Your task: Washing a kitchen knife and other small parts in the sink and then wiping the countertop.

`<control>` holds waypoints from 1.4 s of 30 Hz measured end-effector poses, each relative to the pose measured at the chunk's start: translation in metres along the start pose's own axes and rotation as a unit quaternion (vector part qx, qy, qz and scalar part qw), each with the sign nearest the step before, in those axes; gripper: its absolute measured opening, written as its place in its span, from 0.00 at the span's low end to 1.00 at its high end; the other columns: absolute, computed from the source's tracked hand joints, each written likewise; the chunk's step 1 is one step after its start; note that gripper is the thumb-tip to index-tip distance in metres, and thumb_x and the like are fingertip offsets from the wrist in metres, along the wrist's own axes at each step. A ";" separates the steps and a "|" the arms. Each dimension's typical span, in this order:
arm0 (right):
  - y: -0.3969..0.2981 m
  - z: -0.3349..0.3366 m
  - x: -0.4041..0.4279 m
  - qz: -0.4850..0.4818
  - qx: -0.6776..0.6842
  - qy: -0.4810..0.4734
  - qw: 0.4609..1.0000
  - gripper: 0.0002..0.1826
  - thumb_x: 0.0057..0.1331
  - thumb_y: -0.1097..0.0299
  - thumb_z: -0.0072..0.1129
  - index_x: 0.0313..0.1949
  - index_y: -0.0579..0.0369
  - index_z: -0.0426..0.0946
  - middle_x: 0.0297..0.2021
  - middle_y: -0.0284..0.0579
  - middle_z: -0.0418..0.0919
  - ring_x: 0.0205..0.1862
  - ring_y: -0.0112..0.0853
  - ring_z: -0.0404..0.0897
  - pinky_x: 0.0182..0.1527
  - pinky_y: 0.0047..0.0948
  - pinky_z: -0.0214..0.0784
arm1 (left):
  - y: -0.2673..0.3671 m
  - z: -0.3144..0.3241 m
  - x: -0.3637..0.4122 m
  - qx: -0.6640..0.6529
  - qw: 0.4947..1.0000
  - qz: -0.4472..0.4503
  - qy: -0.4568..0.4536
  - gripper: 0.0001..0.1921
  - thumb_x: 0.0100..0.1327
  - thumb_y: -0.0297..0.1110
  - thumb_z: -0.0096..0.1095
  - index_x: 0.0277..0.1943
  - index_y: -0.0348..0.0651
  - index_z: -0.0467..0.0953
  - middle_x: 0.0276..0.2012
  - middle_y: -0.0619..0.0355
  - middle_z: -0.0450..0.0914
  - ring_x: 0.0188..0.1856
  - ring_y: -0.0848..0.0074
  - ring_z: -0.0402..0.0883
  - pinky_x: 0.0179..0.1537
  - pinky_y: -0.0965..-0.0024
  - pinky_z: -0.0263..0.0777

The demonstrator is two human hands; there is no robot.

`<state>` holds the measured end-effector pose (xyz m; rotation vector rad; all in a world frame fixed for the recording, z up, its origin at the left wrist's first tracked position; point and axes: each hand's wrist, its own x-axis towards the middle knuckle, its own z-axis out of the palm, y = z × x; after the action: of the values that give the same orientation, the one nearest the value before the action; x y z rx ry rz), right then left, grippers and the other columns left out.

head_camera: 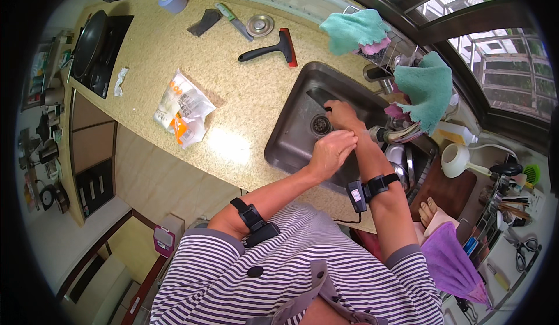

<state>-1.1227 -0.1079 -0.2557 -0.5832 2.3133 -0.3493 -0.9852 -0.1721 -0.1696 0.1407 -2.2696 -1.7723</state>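
My right hand [343, 115] reaches over the stainless steel sink [279, 139] and grips the black handle of a knife [320, 96], whose dark blade points to the upper left above the basin. My left hand [332, 152] lies against my right wrist, fingers bent and close together; whether they hold anything is hidden. The drain strainer [321, 124] shows just left of my right hand. A faucet [379, 134] juts in from the right, close to my right wrist.
A squeegee [286, 47], a green-handled knife [236, 22], a metal sink lid [260, 25] and a printed plastic bag [183, 111] lie on the speckled counter [244, 84]. Green cloths [423, 89] hang by the faucet. A brown cutting board [452, 189] and white ladle-like pot [454, 160] are right.
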 end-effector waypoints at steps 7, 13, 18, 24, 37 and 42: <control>-0.003 -0.010 -0.003 -0.031 -0.026 -0.006 0.999 0.18 0.59 0.65 0.61 0.51 0.47 0.78 0.44 0.57 0.80 0.48 0.52 0.79 0.52 0.45 0.72 | -0.002 -0.003 0.001 0.029 0.990 0.140 -0.016 0.13 0.60 0.27 0.66 0.47 0.34 0.79 0.48 0.46 0.81 0.59 0.52 0.75 0.59 0.56 0.70; 0.008 -0.006 -0.006 -0.082 0.003 0.028 0.996 0.16 0.60 0.67 0.60 0.49 0.48 0.79 0.42 0.58 0.81 0.46 0.53 0.79 0.50 0.47 0.71 | -0.004 0.004 0.001 0.000 0.991 0.128 -0.049 0.15 0.64 0.29 0.61 0.52 0.34 0.77 0.54 0.44 0.77 0.65 0.52 0.69 0.66 0.51 0.59; -0.007 0.000 -0.017 -0.041 -0.051 0.009 0.998 0.18 0.59 0.67 0.59 0.50 0.48 0.79 0.43 0.54 0.82 0.46 0.52 0.79 0.51 0.45 0.72 | -0.013 0.014 0.028 0.004 0.974 0.160 -0.161 0.14 0.65 0.34 0.54 0.50 0.37 0.77 0.51 0.46 0.77 0.61 0.53 0.70 0.67 0.46 0.54; 0.014 0.003 -0.015 -0.068 -0.082 0.031 0.994 0.20 0.57 0.67 0.62 0.51 0.46 0.79 0.40 0.53 0.83 0.43 0.49 0.82 0.46 0.44 0.74 | -0.031 0.031 0.063 0.066 0.948 0.145 -0.276 0.16 0.62 0.44 0.52 0.41 0.41 0.78 0.42 0.49 0.79 0.53 0.54 0.75 0.65 0.46 0.56; 0.050 0.027 -0.016 -0.061 -0.047 0.067 0.995 0.19 0.57 0.68 0.62 0.50 0.46 0.79 0.40 0.52 0.83 0.42 0.47 0.82 0.46 0.44 0.74 | 0.005 0.033 0.093 0.205 0.891 -0.041 -0.403 0.28 0.51 0.61 0.62 0.41 0.44 0.84 0.41 0.48 0.83 0.50 0.48 0.78 0.54 0.33 0.63; 0.034 0.033 -0.006 -0.077 -0.063 0.042 0.994 0.19 0.57 0.68 0.62 0.50 0.47 0.79 0.40 0.52 0.83 0.42 0.47 0.82 0.46 0.44 0.74 | -0.017 0.035 0.076 0.274 0.885 -0.105 -0.361 0.30 0.50 0.64 0.63 0.43 0.44 0.83 0.40 0.47 0.83 0.52 0.41 0.75 0.55 0.38 0.63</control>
<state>-1.1062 -0.0788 -0.2894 -0.8282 2.3888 -0.3058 -1.0693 -0.1608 -0.1828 -0.2274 -3.3734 -1.3392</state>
